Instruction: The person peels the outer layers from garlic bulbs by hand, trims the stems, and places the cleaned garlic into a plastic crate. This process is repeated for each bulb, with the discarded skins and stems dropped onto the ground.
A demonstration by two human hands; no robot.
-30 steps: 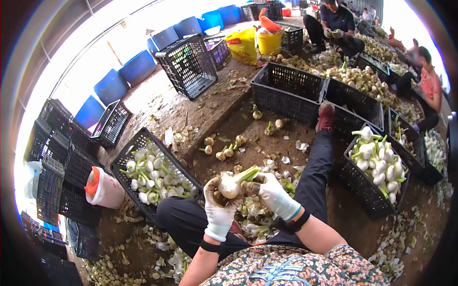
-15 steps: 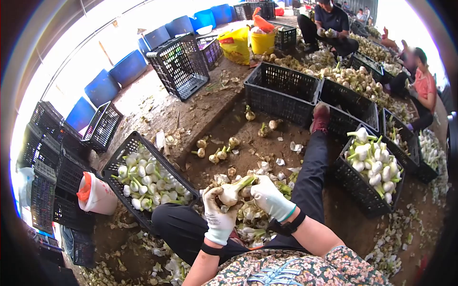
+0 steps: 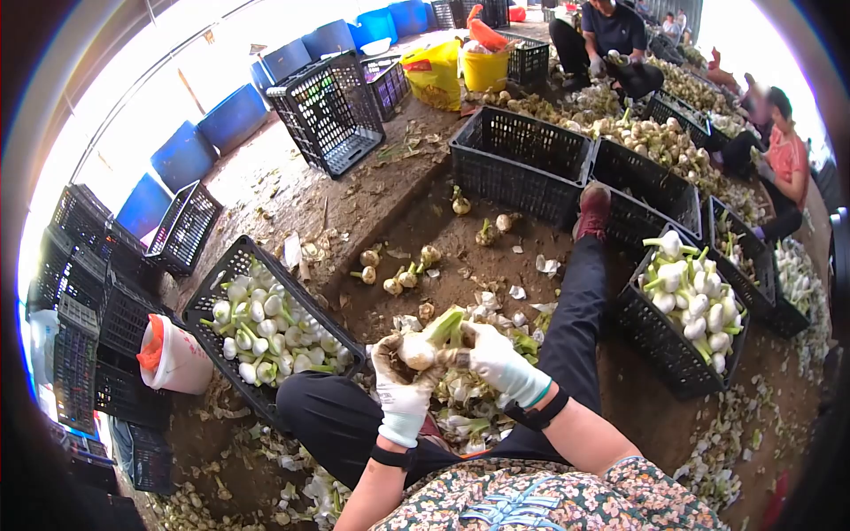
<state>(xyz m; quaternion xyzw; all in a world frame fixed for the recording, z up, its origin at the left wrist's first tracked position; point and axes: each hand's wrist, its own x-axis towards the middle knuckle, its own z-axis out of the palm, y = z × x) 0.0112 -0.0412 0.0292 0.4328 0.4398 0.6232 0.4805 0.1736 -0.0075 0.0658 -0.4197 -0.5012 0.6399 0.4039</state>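
My left hand (image 3: 403, 389), in a soiled white glove, is wrapped round a fresh garlic bulb (image 3: 416, 351) above my lap. A green stalk (image 3: 445, 326) slants up from the bulb toward the right. My right hand (image 3: 503, 365), gloved as well, is closed at the bulb's right side, pinching its brownish outer part; its fingertips are partly hidden. Below both hands lies a heap of peeled skins and leaves (image 3: 469, 403). At the left, a black crate (image 3: 205, 296) holds cleaned garlic bulbs (image 3: 270, 319). Another heaped crate (image 3: 660, 341) stands at the right.
Several unpeeled bulbs (image 3: 407, 276) lie on the dirt floor ahead. Black crates (image 3: 518, 173) stand beyond my outstretched foot (image 3: 593, 212). A white bucket (image 3: 181, 358) and stacked crates (image 3: 84, 319) are at the left. Two people (image 3: 611, 40) (image 3: 784, 168) sit among garlic piles.
The bulb has turned a little in my hands, and its stalk now points more upward. Both hands stay close together on it. The view has shifted slightly.
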